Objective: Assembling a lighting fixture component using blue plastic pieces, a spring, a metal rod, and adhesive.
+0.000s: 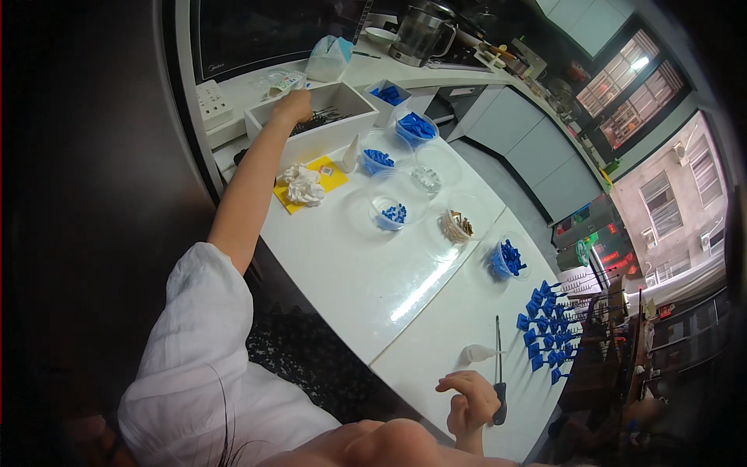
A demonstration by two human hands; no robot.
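Observation:
My left hand (292,107) reaches over the long white box (327,138), its fingers curled down and closed. Thin black rods (323,119) lie in the box beside it; whatever the fingers grip is hidden. Above the near right part of the table, my right hand (471,402) is half curled, with its index finger apart and nothing visible in it. Next to it lies a screwdriver (499,401) with a black handle. A small white squeeze bottle (476,354) lies just beyond that hand.
Clear bowls hold blue parts (417,125), small blue-and-white pieces (394,213) and brass-coloured pieces (461,224). Several blue pieces with black rods (548,327) stand at the right table edge. Crumpled white tissue (302,185) rests on a yellow sheet (333,179). A power strip (212,103) stands behind.

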